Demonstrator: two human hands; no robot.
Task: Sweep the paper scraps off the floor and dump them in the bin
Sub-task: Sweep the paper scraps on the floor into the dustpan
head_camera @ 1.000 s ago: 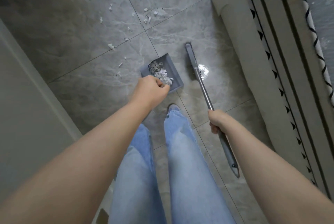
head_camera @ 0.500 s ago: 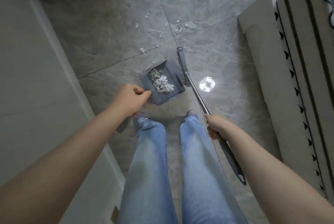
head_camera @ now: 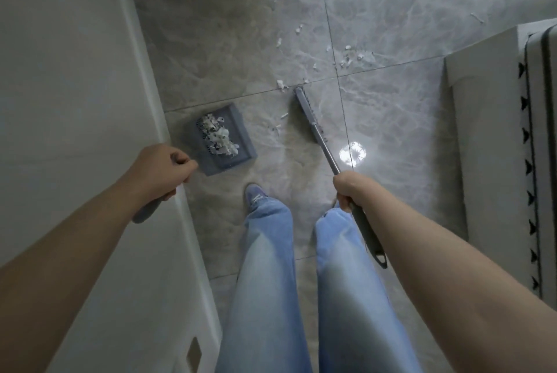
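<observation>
Now, line by line:

Left hand: we are closing our left hand in a fist around the grey handle of the blue-grey plastic dustpan, which is sitting low by the foot of the pale wall on our left.

Right hand: we are wrapping our right hand around the shaft of the long grey metal-handled broom, with its narrow head down on the grey marbled tile floor.

Scraps collected: a heap of small white torn paper scraps is lying in the pan against its comb-toothed back edge.

Scraps remaining: loose white bits are lying scattered on the floor beyond the broom head, near the tile joint; a few more are lying between broom and pan.

Handling: we are judging the paper as almost weightless and quick to flutter, so we are favouring short, low strokes and a pan kept level, tilted back a little.

Grip: we are judging the stiff, light pan best held at its handle end, and the broom mid-shaft for control.

Bin: we are not seeing any bin here.
</observation>
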